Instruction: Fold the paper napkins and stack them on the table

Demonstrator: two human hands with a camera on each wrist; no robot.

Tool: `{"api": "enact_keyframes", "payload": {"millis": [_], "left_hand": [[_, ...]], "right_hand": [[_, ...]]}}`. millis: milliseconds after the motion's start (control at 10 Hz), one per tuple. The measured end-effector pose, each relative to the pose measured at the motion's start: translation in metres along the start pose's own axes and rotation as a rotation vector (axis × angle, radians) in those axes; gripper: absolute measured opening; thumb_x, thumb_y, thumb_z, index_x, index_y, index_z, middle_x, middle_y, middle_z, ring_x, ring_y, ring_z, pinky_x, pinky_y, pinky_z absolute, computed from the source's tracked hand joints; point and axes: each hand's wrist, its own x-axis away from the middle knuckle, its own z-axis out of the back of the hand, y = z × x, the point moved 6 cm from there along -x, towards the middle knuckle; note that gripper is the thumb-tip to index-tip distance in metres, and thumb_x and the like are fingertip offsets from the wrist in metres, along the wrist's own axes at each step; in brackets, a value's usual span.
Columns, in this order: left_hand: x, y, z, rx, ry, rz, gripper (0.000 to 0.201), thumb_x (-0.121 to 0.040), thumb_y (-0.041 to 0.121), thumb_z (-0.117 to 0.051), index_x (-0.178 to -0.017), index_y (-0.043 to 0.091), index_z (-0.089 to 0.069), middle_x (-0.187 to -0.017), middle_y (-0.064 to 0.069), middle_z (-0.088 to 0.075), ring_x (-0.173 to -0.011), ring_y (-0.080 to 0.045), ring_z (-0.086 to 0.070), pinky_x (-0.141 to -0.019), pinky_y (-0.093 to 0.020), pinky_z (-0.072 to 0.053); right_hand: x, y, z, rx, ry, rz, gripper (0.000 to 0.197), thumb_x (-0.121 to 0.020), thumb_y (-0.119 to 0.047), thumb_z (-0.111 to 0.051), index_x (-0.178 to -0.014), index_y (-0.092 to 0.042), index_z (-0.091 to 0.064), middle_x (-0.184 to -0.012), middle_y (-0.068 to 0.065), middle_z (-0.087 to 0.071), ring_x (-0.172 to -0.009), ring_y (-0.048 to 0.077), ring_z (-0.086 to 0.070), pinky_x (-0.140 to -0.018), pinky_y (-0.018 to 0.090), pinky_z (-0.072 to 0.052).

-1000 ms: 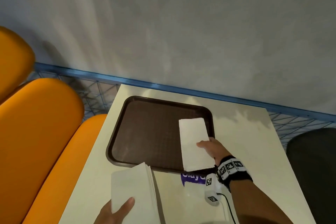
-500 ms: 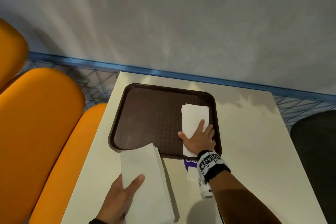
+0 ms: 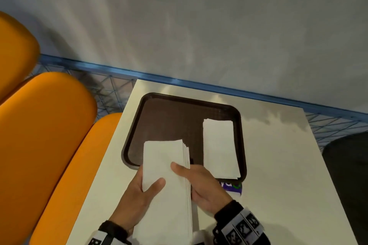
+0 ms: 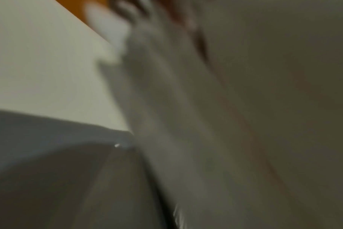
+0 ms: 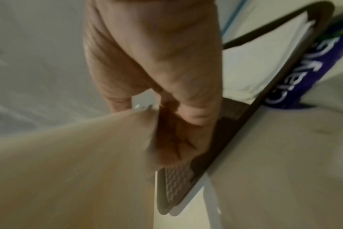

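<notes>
Both hands hold one thick stack of white paper napkins just above the near edge of the tabletop. The left hand cups the stack from below and from its left side, thumb curled over the top sheet. The right hand grips the stack's right edge, thumb lying across the top and fingers curled underneath; the right wrist view shows those fingers closed against the paper's edge. The stack's far end overhangs the near rim of a dark brown tray. On the right side of the tray lies a folded napkin pile, flat and apart from the held stack. A purple printed wrapper peeks out from under the tray's near right corner. The left wrist view is too blurred to read.
</notes>
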Motion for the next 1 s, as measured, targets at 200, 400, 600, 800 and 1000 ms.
{"api": "enact_keyframes", "payload": {"millis": [200, 400, 600, 800, 1000], "left_hand": [[-0.01, 0.005, -0.006, 0.032, 0.044, 0.013, 0.04, -0.083, 0.023, -0.076, -0.115, 0.033, -0.055, -0.1, 0.009, -0.076, -0.087, -0.012, -0.074, -0.069, -0.028, -0.059], [-0.021, 0.006, -0.014, 0.063, 0.037, 0.121, 0.035, -0.087, 0.014, -0.074, -0.114, 0.019, -0.053, -0.093, -0.013, -0.074, -0.068, -0.029, -0.073, -0.054, -0.039, -0.06], [-0.024, 0.006, 0.008, 0.014, 0.132, 0.162, 0.027, -0.093, 0.008, -0.066, -0.115, 0.019, -0.055, -0.082, -0.02, -0.074, -0.059, -0.029, -0.072, -0.049, -0.033, -0.056], [-0.049, 0.004, 0.024, -0.3, 0.249, 0.074, 0.022, -0.092, 0.026, -0.068, -0.112, 0.022, -0.06, -0.081, -0.003, -0.073, -0.076, -0.016, -0.071, -0.063, -0.026, -0.059], [-0.076, 0.034, -0.005, -0.628, 0.321, -0.152, 0.027, -0.092, 0.028, -0.068, -0.116, 0.027, -0.055, -0.104, 0.008, -0.06, -0.094, -0.008, -0.06, -0.079, -0.015, -0.043]], "right_hand": [[-0.024, -0.023, 0.01, -0.065, 0.127, 0.178, 0.026, -0.096, -0.026, -0.066, -0.121, -0.02, -0.067, -0.111, 0.001, -0.076, -0.104, 0.022, -0.072, -0.097, 0.046, -0.056], [-0.056, -0.023, 0.025, 0.093, 0.271, 0.167, 0.022, -0.095, -0.028, -0.064, -0.116, -0.024, -0.067, -0.105, -0.001, -0.076, -0.099, 0.02, -0.072, -0.09, 0.041, -0.059], [-0.106, -0.055, 0.059, 0.128, 0.429, 0.14, 0.03, -0.091, -0.025, -0.068, -0.12, -0.018, -0.064, -0.116, 0.003, -0.071, -0.104, 0.023, -0.068, -0.097, 0.044, -0.056], [-0.123, -0.037, 0.068, 0.275, 0.446, 0.069, 0.038, -0.085, -0.011, -0.065, -0.123, -0.014, -0.059, -0.123, 0.007, -0.067, -0.109, 0.025, -0.064, -0.1, 0.044, -0.054], [-0.079, -0.05, 0.075, 0.475, 0.601, 0.154, 0.05, -0.092, -0.034, -0.067, -0.134, -0.015, -0.046, -0.129, 0.003, -0.059, -0.116, 0.022, -0.06, -0.095, 0.031, -0.052]]}}
